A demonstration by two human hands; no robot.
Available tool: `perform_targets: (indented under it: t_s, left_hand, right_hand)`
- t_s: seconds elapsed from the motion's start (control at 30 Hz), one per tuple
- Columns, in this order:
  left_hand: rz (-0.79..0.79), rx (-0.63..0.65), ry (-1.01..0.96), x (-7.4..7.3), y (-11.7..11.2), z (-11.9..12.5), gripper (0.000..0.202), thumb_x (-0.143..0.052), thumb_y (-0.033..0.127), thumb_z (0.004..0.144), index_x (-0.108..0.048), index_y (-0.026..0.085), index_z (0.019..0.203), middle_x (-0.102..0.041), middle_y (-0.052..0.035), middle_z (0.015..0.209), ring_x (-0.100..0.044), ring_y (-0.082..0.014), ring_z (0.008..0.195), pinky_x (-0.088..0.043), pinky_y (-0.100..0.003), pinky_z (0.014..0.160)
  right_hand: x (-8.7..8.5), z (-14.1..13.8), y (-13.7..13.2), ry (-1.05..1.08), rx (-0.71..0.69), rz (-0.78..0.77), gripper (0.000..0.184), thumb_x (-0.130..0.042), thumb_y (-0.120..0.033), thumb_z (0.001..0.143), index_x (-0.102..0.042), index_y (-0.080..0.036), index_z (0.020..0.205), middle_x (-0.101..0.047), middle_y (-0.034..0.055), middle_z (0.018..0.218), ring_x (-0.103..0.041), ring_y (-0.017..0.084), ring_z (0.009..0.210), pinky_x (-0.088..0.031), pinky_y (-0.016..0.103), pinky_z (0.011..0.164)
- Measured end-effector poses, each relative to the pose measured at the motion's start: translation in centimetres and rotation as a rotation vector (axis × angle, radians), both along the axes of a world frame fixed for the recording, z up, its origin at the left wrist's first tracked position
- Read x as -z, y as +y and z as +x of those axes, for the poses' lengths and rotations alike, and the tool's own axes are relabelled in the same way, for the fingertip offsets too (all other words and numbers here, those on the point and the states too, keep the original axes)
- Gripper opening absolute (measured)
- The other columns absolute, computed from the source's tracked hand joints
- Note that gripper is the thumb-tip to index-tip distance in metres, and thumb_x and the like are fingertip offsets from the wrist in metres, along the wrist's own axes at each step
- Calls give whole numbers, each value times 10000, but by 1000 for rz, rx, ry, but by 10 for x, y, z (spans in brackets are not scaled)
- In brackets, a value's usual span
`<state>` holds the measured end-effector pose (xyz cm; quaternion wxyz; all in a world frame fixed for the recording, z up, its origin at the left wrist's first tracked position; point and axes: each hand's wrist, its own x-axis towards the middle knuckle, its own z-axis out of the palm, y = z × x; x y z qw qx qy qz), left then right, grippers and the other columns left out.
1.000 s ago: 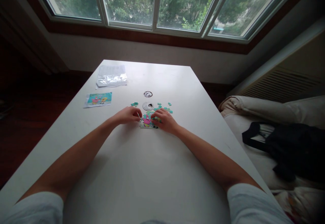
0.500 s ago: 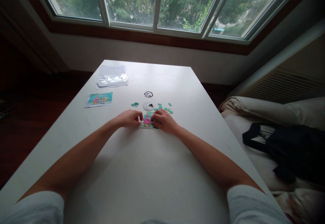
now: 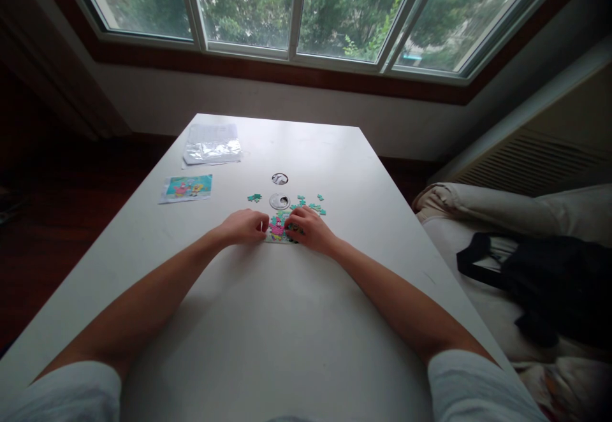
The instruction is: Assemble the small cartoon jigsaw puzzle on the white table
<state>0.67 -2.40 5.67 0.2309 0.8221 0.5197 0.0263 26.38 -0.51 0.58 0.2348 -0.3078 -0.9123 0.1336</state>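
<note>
A partly assembled jigsaw puzzle with a pink cartoon figure lies on the table between my hands. My left hand has its thumb and curled fingers at the puzzle's left edge. Over the right part rests my right hand, fingers bent down and closed onto it. What lies under those fingertips is mostly hidden. Loose green jigsaw pieces are scattered just beyond the right hand, and a small cluster of pieces sits beyond the left.
On the white table a printed cartoon picture lies at left, with a clear plastic bag and papers behind it. Two round items, one silvery disc and one dark-rimmed circle, are beyond the puzzle. A dark bag lies at right.
My left hand stays at the puzzle's edge, with its fingers shifted very slightly. The right hand and the loose pieces look unmoved.
</note>
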Motion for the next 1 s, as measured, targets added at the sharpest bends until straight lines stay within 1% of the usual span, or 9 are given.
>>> perform_targets:
  t_s: [0.13, 0.37, 0.53, 0.77, 0.87, 1.0]
  left_hand:
    - [10, -12, -8, 2, 1, 0, 78, -658, 294, 722, -696, 250, 773, -713, 3, 756, -586, -163, 638, -338, -270, 568]
    - [-16, 2, -5, 0, 2, 1, 75, -652, 284, 724, -696, 250, 775, -712, 4, 766, -588, -161, 649, -331, -269, 567]
    - [-17, -1, -51, 5, 5, -1, 76, -663, 282, 718, -715, 259, 768, -707, 15, 746, -578, -152, 636, -337, -265, 568]
    - [-29, 12, -14, 8, 8, -2, 108, -649, 315, 735, -718, 258, 796, -716, 10, 764, -589, -156, 644, -340, -262, 573]
    - [-26, 16, 8, 8, 8, -2, 102, -649, 311, 742, -704, 254, 806, -718, 9, 775, -595, -159, 656, -333, -264, 572]
    - [-33, 29, -12, 4, 8, -3, 93, -645, 288, 735, -697, 241, 797, -699, 12, 756, -575, -150, 639, -314, -262, 558]
  right_hand:
    - [1, 0, 0, 2, -1, 4, 102, -681, -313, 947, -711, -237, 1008, -645, 81, 1019, -531, 244, 971, -436, 387, 903]
    - [2, 0, 1, -6, 1, 0, 109, -694, -310, 939, -712, -237, 1018, -647, 83, 1029, -534, 246, 974, -436, 387, 899]
    - [2, 0, 1, -7, 6, -6, 105, -690, -299, 938, -715, -246, 1024, -645, 84, 1028, -534, 247, 974, -435, 387, 893]
    - [1, 0, 0, 4, 2, -6, 101, -681, -309, 946, -713, -242, 1014, -645, 83, 1017, -531, 246, 967, -436, 386, 887]
    - [2, 0, 0, 3, 3, -4, 106, -674, -317, 951, -711, -241, 1015, -642, 81, 1017, -531, 243, 963, -439, 384, 888]
    - [2, 1, 0, -3, 2, -9, 107, -681, -316, 946, -710, -247, 1023, -644, 79, 1024, -534, 246, 973, -445, 385, 890]
